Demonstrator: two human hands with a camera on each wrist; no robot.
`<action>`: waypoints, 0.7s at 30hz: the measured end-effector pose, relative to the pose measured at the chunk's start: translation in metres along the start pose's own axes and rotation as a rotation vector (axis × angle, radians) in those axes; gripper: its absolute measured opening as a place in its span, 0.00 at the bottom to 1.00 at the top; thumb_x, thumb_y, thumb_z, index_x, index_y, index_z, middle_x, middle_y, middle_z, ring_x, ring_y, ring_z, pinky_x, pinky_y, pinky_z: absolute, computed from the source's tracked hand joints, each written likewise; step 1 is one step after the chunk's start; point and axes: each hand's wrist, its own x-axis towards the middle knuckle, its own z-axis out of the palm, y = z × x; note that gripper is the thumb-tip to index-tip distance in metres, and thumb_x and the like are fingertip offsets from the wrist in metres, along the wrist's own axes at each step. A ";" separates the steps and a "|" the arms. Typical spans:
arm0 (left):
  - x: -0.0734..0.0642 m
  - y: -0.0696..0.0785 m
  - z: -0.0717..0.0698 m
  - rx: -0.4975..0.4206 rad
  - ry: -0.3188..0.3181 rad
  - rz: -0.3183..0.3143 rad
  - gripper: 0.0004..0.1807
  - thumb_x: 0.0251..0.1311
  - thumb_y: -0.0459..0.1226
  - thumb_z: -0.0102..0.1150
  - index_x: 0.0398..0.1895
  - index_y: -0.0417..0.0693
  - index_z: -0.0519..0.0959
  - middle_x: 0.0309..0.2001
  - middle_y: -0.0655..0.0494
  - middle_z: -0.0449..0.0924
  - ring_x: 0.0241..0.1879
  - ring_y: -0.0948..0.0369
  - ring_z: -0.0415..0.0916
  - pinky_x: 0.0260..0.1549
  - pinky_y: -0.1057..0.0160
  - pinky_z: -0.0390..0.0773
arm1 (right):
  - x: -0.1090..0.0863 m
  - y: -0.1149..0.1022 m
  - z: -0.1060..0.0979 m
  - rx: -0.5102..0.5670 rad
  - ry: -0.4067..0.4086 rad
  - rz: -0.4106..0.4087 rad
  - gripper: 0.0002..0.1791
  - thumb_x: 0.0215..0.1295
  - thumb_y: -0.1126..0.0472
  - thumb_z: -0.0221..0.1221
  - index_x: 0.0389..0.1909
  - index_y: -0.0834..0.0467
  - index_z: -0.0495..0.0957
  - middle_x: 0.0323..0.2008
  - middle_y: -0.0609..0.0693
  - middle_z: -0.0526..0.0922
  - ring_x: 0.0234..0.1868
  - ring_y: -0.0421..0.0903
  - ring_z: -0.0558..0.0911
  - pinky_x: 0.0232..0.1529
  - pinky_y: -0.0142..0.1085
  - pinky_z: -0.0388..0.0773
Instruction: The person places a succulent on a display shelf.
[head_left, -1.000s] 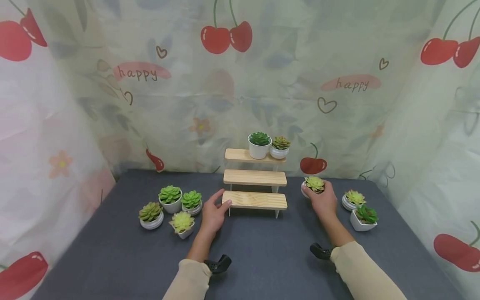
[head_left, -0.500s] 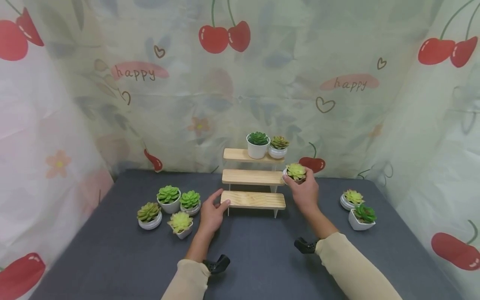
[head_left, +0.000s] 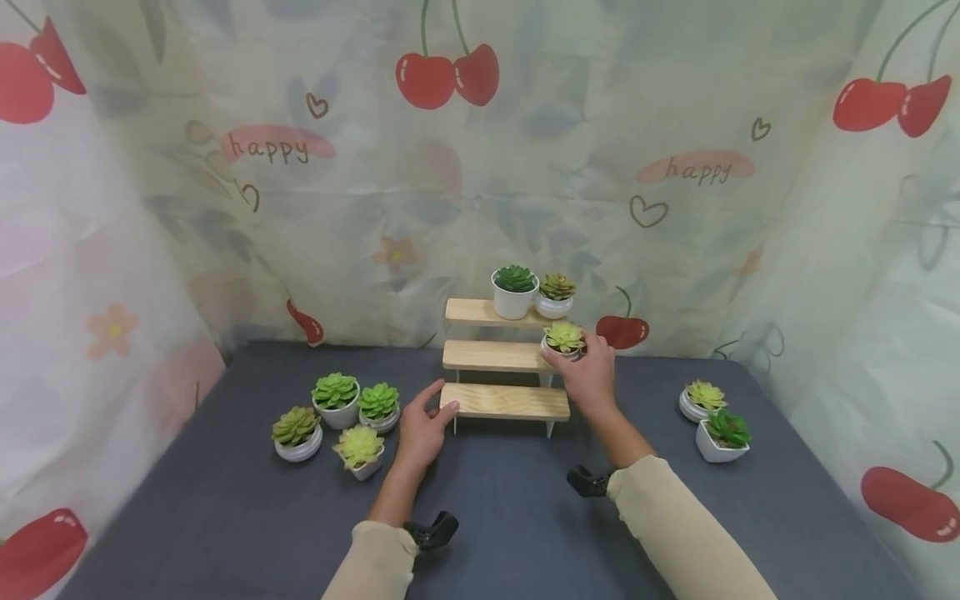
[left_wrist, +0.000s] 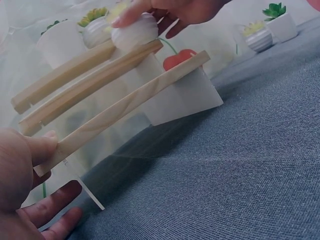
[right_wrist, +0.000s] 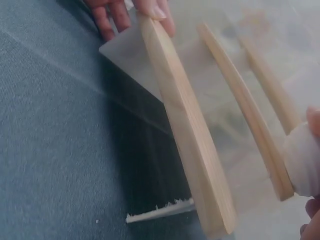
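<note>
Head view. Pale succulent (head_left: 564, 337) in a round white pot: held upright at the right end of the middle step of a wooden stand (head_left: 506, 402). Right hand (head_left: 591, 377): grip closed about that pot. Left hand (head_left: 422, 432): grip pinching the left end of the near step. Far step: dark-green succulent (head_left: 513, 282) and reddish succulent (head_left: 557, 288), side by side. Bench (head_left: 495, 521): four potted succulents (head_left: 336, 392) left, two potted succulents (head_left: 726, 429) right. Handling, by judgement: light, stiff-walled, perhaps slippery, leaves easily bent; best taken round the pot wall, below the leaves.

Left wrist view. Adds the pot's white side, left thumb (left_wrist: 44, 145) over the step edge and a translucent side panel (left_wrist: 185, 97). Whether the pot bears on the step cannot be told.

Right wrist view. Adds a frayed white edge (right_wrist: 162, 211) beneath the near step; leaves not shown, right hand mostly cropped.
</note>
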 end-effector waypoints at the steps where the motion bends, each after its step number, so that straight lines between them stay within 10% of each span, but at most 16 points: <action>1: 0.000 0.001 0.000 0.000 -0.002 0.002 0.28 0.65 0.37 0.62 0.68 0.46 0.70 0.66 0.42 0.68 0.55 0.45 0.75 0.48 0.47 0.76 | 0.000 -0.001 0.001 -0.003 0.003 -0.001 0.37 0.52 0.49 0.73 0.58 0.66 0.74 0.48 0.62 0.74 0.50 0.58 0.68 0.50 0.51 0.64; 21: 0.001 -0.001 0.002 -0.010 -0.001 -0.009 0.28 0.65 0.36 0.62 0.68 0.47 0.70 0.66 0.43 0.68 0.56 0.45 0.75 0.49 0.46 0.75 | -0.010 -0.027 0.034 0.081 -0.069 0.033 0.38 0.52 0.49 0.74 0.61 0.61 0.72 0.49 0.59 0.78 0.52 0.54 0.70 0.51 0.48 0.68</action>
